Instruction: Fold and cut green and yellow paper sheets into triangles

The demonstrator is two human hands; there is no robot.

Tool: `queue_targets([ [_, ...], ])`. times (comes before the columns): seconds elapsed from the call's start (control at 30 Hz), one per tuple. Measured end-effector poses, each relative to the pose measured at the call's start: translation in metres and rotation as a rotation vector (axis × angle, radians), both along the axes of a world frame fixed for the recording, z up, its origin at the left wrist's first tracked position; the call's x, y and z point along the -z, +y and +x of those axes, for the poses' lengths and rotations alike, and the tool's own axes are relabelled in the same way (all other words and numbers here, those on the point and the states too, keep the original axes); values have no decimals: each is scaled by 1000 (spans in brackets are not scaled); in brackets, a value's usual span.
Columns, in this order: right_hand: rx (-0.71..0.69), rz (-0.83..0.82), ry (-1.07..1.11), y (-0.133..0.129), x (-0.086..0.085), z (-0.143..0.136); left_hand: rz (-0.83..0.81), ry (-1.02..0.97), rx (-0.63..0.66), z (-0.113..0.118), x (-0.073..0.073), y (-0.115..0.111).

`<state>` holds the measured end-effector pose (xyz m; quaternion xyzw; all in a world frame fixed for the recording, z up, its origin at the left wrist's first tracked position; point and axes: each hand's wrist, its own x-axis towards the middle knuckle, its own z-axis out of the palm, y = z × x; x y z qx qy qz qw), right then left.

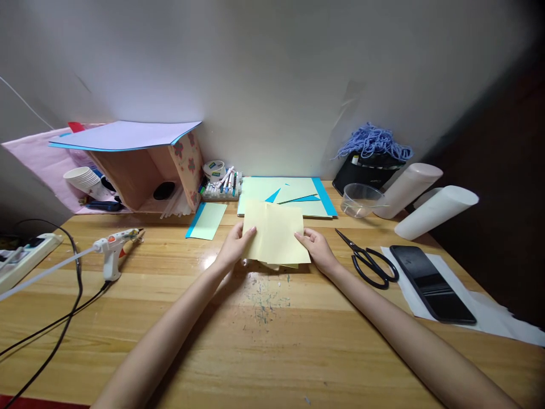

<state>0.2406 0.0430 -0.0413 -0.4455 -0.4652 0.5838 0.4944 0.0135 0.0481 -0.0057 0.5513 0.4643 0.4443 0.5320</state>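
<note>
Pale yellow paper sheets (276, 236), apparently overlapping, are held up between my two hands over the middle of the table. My left hand (235, 244) pinches the left edge, thumb on the near face. On the opposite edge my right hand (315, 249) grips in the same way, its fingers behind the paper. Just beyond lies a stack of pale green and blue card (293, 188) with cut triangular pieces on top. A smaller green and blue card (207, 221) rests to the left of my left hand. Black-handled scissors (368, 260) lie right of my right hand.
At left stand a glue gun (113, 254) with trailing cable, a power strip (29, 261) and an open box (140, 170). Markers (227, 183) sit at the back. On the right are a clear bowl (363, 200), white rolls (438, 211) and a phone (432, 284).
</note>
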Motion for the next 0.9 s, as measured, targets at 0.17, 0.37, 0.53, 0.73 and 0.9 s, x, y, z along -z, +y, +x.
queue_targets([
  [0.17, 2, 32, -87, -2, 1, -3, -86, -24, 57, 15, 8, -11],
  [0.37, 49, 116, -233, 1, 9, 1, -44, 89, 11, -2, 6, 2],
  [0.53, 68, 110, -145, 5, 11, 5, -56, 239, -93, -47, -16, 24],
  [0.73, -74, 78, -77, 2, 7, 2, -40, 870, -379, -83, -29, 32],
  [0.9, -164, 13, -123, 0, 3, 3, 298, 1005, -156, -51, -20, 20],
])
